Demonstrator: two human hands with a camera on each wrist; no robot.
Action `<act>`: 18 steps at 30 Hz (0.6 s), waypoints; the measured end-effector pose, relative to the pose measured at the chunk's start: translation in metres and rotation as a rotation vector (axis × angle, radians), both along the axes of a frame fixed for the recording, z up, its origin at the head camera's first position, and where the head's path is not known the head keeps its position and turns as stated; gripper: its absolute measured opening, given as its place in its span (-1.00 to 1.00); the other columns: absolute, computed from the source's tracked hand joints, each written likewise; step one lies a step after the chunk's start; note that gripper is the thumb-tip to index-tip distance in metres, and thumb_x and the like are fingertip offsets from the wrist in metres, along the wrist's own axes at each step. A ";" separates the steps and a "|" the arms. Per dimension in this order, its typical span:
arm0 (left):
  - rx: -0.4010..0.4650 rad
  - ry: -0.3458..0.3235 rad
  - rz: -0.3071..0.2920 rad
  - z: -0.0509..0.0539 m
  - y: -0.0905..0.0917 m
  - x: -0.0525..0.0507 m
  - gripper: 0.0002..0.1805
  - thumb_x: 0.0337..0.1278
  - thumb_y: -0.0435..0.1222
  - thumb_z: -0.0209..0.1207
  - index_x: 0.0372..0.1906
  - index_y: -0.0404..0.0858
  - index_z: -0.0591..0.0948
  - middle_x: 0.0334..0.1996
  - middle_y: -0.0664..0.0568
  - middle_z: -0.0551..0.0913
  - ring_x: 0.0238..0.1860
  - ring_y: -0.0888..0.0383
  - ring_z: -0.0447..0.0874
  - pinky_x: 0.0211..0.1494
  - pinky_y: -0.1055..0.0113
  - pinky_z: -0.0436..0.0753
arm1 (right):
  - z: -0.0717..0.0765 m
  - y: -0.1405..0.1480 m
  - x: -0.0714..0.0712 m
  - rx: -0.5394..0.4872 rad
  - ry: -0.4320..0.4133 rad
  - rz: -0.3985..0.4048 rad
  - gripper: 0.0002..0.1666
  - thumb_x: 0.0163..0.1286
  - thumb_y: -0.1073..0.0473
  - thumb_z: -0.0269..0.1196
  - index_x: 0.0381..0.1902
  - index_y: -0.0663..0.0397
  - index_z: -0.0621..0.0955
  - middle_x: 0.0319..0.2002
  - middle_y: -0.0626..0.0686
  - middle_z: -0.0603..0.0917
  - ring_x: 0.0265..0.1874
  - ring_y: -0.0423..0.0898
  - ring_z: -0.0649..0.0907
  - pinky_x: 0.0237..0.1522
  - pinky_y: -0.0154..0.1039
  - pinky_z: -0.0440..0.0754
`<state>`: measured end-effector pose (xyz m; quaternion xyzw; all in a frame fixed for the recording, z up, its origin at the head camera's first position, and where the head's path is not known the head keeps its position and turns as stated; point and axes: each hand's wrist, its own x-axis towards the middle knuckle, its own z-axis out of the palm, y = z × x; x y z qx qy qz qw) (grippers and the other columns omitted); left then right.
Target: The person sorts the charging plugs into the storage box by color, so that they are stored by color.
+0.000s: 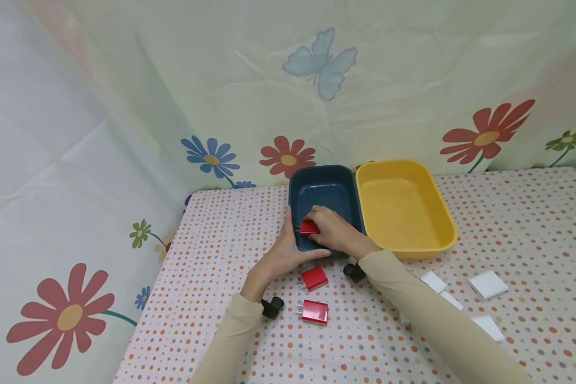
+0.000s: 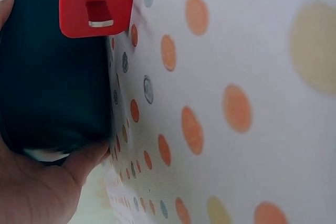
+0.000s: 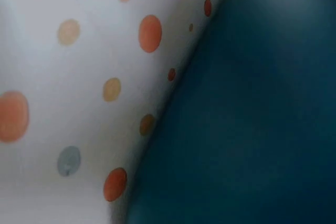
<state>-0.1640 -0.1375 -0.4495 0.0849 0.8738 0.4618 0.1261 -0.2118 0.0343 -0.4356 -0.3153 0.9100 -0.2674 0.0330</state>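
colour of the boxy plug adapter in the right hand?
Red; the boxy plug adapter shows best in the head view.

The head camera looks forward and down from well above, over the tabletop point(image 1: 211, 277) to the cloth point(image 1: 173, 64) behind. The left wrist's, low, close and tipped sideways, faces the blue bin point(image 1: 322, 175) past a charger point(image 2: 79, 17); the right wrist's sits right beside the bin. All three share bin and tabletop.
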 end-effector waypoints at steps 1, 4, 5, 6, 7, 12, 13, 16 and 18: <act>-0.002 0.000 0.001 0.001 0.000 0.000 0.53 0.08 0.15 0.50 0.67 -0.04 -0.51 0.71 -0.01 -0.29 0.69 -0.08 -0.23 0.59 -0.20 0.17 | 0.000 0.000 0.000 0.007 0.000 0.000 -0.51 0.24 0.35 0.53 0.11 0.42 0.69 -0.10 0.21 0.65 -0.12 0.07 0.63 -0.02 -0.10 0.74; 0.002 0.005 0.003 0.001 0.000 0.000 0.53 0.07 0.16 0.50 0.67 -0.05 -0.50 0.71 -0.01 -0.29 0.69 -0.08 -0.22 0.59 -0.20 0.16 | 0.001 -0.001 0.000 0.026 -0.012 0.002 -0.51 0.25 0.34 0.52 0.12 0.41 0.68 -0.09 0.21 0.65 -0.11 0.07 0.62 -0.01 -0.10 0.73; 0.003 0.007 0.002 0.001 0.000 -0.001 0.53 0.07 0.16 0.50 0.67 -0.05 -0.50 0.71 -0.01 -0.29 0.68 -0.09 -0.22 0.59 -0.20 0.17 | 0.001 -0.001 -0.001 0.030 -0.017 0.003 -0.51 0.26 0.34 0.52 0.13 0.41 0.68 -0.09 0.21 0.65 -0.11 0.07 0.63 -0.01 -0.10 0.73; 0.001 0.007 0.003 0.001 0.000 0.000 0.53 0.06 0.17 0.50 0.67 -0.06 -0.50 0.71 -0.02 -0.29 0.68 -0.09 -0.22 0.59 -0.21 0.16 | 0.000 -0.001 -0.001 0.033 -0.023 0.003 -0.51 0.26 0.34 0.52 0.13 0.41 0.68 -0.09 0.21 0.65 -0.11 0.07 0.63 -0.01 -0.10 0.73; 0.000 0.005 0.003 0.000 0.000 0.000 0.53 0.06 0.17 0.51 0.67 -0.06 -0.50 0.71 -0.02 -0.28 0.68 -0.10 -0.21 0.59 -0.21 0.17 | 0.000 -0.001 -0.001 0.036 -0.030 0.002 -0.50 0.27 0.34 0.52 0.14 0.41 0.68 -0.08 0.21 0.65 -0.11 0.07 0.63 -0.01 -0.10 0.73; -0.007 0.007 0.003 0.000 0.000 0.000 0.54 0.05 0.16 0.51 0.67 -0.05 -0.51 0.71 -0.04 -0.26 0.68 -0.09 -0.20 0.59 -0.20 0.18 | -0.001 -0.002 -0.002 0.053 -0.044 0.000 -0.50 0.28 0.34 0.51 0.15 0.40 0.68 -0.07 0.21 0.64 -0.10 0.07 0.63 0.01 -0.10 0.73; -0.006 0.007 0.003 0.000 0.000 0.000 0.54 0.05 0.15 0.51 0.67 -0.06 -0.51 0.71 -0.03 -0.26 0.68 -0.09 -0.21 0.59 -0.19 0.18 | -0.002 -0.002 -0.002 0.058 -0.038 0.002 -0.51 0.28 0.33 0.51 0.15 0.40 0.68 -0.07 0.21 0.64 -0.10 0.07 0.63 0.01 -0.10 0.73; -0.004 0.011 0.000 -0.001 0.000 0.000 0.53 0.07 0.16 0.50 0.67 -0.08 -0.49 0.71 -0.03 -0.27 0.68 -0.08 -0.21 0.59 -0.18 0.18 | -0.002 -0.003 -0.002 0.069 -0.014 0.010 -0.51 0.27 0.33 0.52 0.13 0.40 0.68 -0.07 0.22 0.65 -0.10 0.07 0.63 0.01 -0.09 0.73; -0.002 0.014 -0.002 0.000 0.000 0.000 0.52 0.07 0.16 0.50 0.68 -0.09 -0.48 0.71 -0.02 -0.29 0.68 -0.08 -0.22 0.60 -0.17 0.18 | -0.002 -0.003 -0.002 0.078 0.006 0.016 -0.52 0.27 0.33 0.52 0.12 0.41 0.69 -0.08 0.22 0.65 -0.11 0.07 0.63 0.00 -0.10 0.73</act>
